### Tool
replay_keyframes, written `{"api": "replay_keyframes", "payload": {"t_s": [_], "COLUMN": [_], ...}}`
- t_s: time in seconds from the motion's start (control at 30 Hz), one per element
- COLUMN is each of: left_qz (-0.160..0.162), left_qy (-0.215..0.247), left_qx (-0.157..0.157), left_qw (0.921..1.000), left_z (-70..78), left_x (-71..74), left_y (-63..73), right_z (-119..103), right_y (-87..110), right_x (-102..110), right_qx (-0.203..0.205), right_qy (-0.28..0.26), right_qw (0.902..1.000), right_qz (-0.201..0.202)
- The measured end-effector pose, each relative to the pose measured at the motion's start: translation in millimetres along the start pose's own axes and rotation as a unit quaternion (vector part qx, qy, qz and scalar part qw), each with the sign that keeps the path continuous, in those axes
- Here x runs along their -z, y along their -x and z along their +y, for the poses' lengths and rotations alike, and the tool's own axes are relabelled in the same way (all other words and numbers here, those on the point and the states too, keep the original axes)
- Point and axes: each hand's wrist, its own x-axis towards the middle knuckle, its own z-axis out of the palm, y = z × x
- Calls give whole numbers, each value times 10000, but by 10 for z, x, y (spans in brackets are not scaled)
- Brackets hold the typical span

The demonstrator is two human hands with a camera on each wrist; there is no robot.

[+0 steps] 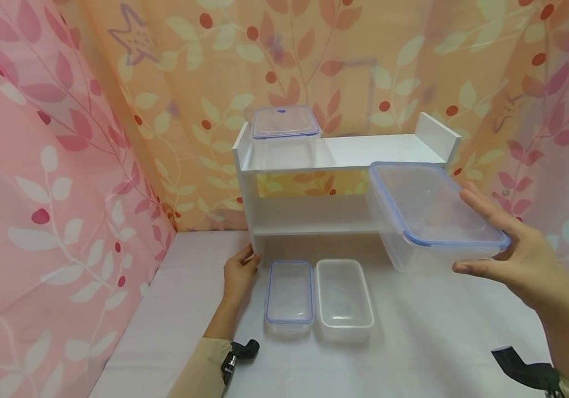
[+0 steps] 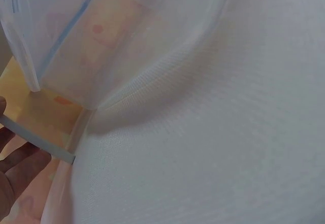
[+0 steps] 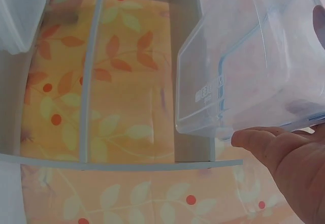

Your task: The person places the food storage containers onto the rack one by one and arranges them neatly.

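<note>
My right hand (image 1: pixel 528 257) holds a large clear food container (image 1: pixel 438 207) with a blue-rimmed lid, thumb and fingers spread across its right end. This container is raised in front of the right side of a white two-tier shelf (image 1: pixel 314 213); in the right wrist view the container's wall (image 3: pixel 238 82) tilts beside the shelf frame (image 3: pixel 86 92). Down at the shelf's left side panel, my left hand (image 1: pixel 240 273) pinches the lower edge; the left wrist view shows fingers (image 2: pixel 28 165) on the panel (image 2: pixel 43 145).
On the top tier at left sits another lidded container (image 1: pixel 285 124). Before the shelf, a blue-rimmed container (image 1: pixel 289 293) and a white-rimmed one (image 1: pixel 344 296) lie side by side on the white cloth (image 1: pixel 404 354). Patterned curtains (image 1: pixel 314 55) hang behind and at both sides.
</note>
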Motion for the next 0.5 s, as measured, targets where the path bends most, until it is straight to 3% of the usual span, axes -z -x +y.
{"api": "replay_keyframes", "payload": {"t_s": [0.33, 0.5], "left_qz": [35, 28], "left_qy": [-8, -69], "left_qx": [-53, -72], "left_qw": [10000, 9999], "left_z": [-3, 9], "left_x": [-2, 12], "left_y": [2, -9], "right_z": [-31, -106], "right_y": [-66, -142], "right_x": [103, 158], "right_qx": [-121, -124], "right_qy": [-672, -206], "right_qw": [9976, 9994], "right_qz": [82, 240]}}
